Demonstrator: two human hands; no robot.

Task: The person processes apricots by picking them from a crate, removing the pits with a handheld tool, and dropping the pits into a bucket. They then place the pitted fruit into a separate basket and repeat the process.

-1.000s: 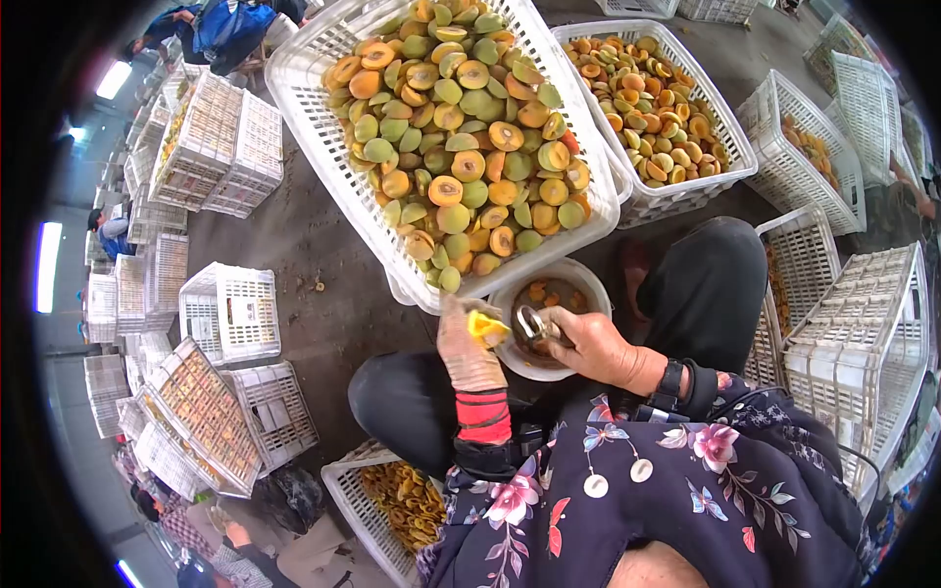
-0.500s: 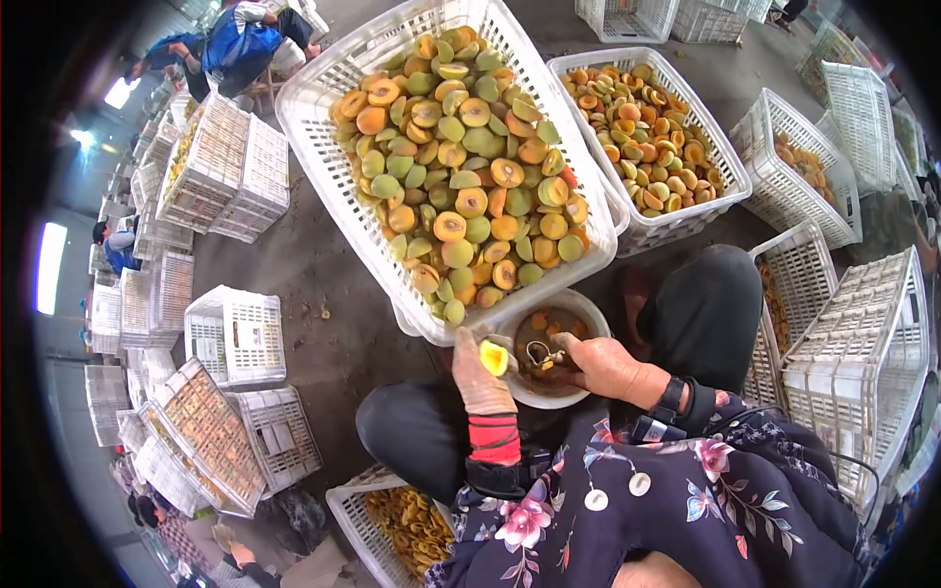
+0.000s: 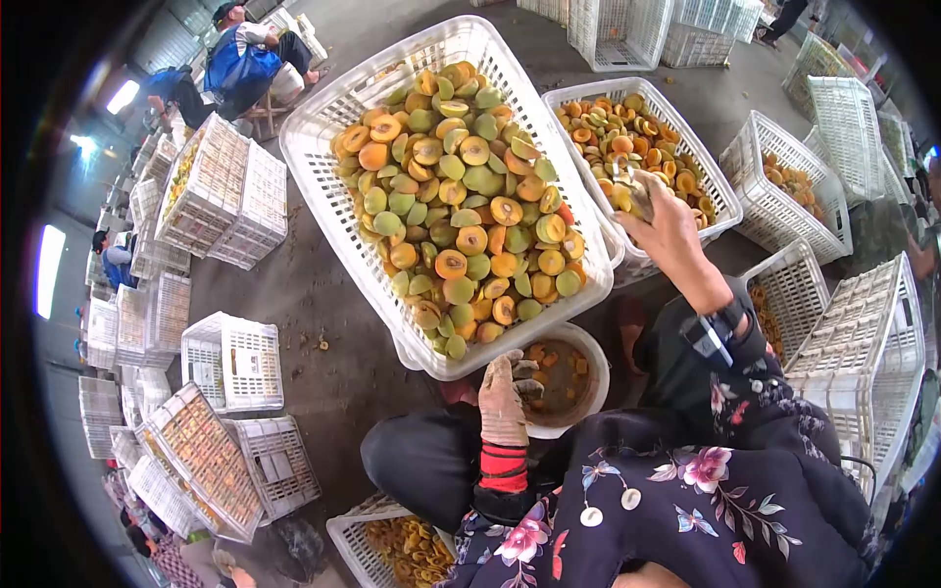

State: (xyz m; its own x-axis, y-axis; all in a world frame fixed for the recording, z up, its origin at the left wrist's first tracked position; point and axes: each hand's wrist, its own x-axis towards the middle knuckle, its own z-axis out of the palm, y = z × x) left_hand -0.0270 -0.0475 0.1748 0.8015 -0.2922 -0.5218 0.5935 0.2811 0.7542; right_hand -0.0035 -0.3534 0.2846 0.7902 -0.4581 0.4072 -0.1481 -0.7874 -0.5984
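Swung up from the bowl (image 3: 596,369) beside the slack, seemingly empty left hand (image 3: 504,397), the right hand (image 3: 671,230) grips a metal tool (image 3: 619,174) over fruit halves (image 3: 623,144) just below, likely a drop-off step calling for release without losing the tool.

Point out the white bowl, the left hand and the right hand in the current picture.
White bowl (image 3: 599,379): head view, on the rim at the picture's right.
Left hand (image 3: 503,404): head view, middle of the hand.
Right hand (image 3: 675,233): head view, middle of the hand.
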